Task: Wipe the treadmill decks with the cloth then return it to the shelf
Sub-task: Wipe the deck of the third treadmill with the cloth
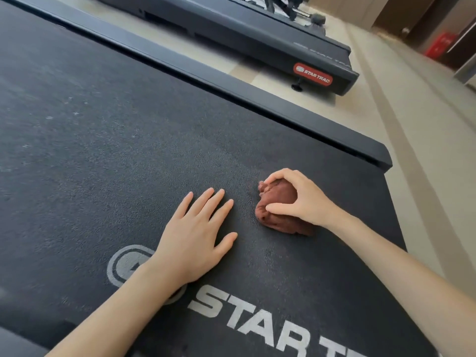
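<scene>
Head cam: right hand (301,199) pinches the bunched cloth (279,194) on the treadmill deck (128,150), lump lying lengthwise toward its wrist (328,215); left hand (195,238) flat, fingers spread, just beside cloth.

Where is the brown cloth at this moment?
In the head view, the brown cloth lies bunched on the near treadmill belt, right of centre, gripped by the right hand. The left hand rests flat beside it.
</scene>
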The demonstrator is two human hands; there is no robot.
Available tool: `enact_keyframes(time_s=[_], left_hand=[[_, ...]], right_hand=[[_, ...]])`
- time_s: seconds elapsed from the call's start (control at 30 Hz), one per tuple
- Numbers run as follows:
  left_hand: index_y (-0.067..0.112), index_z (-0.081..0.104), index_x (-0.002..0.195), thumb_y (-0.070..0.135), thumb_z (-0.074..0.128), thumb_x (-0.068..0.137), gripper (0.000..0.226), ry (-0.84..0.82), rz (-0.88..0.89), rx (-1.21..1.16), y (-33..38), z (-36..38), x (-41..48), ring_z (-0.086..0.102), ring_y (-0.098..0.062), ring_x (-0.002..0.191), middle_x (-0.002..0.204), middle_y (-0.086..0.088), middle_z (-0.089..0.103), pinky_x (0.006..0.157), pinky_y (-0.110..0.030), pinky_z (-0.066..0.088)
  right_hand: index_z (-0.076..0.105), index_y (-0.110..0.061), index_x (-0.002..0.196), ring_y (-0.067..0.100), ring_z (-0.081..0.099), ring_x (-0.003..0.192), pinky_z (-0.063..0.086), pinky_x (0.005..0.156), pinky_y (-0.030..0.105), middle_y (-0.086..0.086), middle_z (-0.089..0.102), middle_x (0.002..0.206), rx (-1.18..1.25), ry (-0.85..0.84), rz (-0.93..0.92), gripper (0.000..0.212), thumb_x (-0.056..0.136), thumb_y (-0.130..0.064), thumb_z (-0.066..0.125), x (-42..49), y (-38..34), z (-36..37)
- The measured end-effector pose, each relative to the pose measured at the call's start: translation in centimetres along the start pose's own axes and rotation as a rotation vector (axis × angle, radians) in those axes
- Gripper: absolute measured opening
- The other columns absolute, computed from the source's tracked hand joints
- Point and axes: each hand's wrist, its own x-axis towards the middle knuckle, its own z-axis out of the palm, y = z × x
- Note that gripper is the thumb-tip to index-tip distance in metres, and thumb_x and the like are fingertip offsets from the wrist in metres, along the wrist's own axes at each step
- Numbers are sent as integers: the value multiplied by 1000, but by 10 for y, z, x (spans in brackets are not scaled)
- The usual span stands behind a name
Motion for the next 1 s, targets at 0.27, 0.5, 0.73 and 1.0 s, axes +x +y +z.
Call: enact_keyframes(time_s=[0.27,0.5,0.73,1.0], left_hand=[[27,18,148,60,3,82,76,-18,-21,-12,5,-1,-1,1,-15,144,156,5,11,115,-36,-6],[15,50,134,50,24,85,65,-8,-5,13,7,-2,0,37,-27,134,142,-7,45,109,-51,25],[19,44,138,52,23,86,66,-24,-6,3,5,0,2,30,-23,138,146,-3,39,113,-47,18],[21,13,149,60,-6,76,85,-32,-12,34,-1,0,3,-2,-11,144,156,8,7,116,-33,-6]], right_hand=[[67,-27,107,2,48,113,33,105,33,-16,57,116,-39,304,29,50,63,-44,83,-68,-28,34],[71,-30,91,4,58,97,44,94,37,-16,65,99,-39,464,-22,22,69,-36,69,-27,-9,44],[53,-44,118,14,54,113,39,95,36,-17,63,113,-63,433,192,49,73,-39,71,68,23,20],[67,-37,90,-2,55,102,42,90,31,-27,64,96,-17,419,99,19,72,-33,71,16,5,27]])
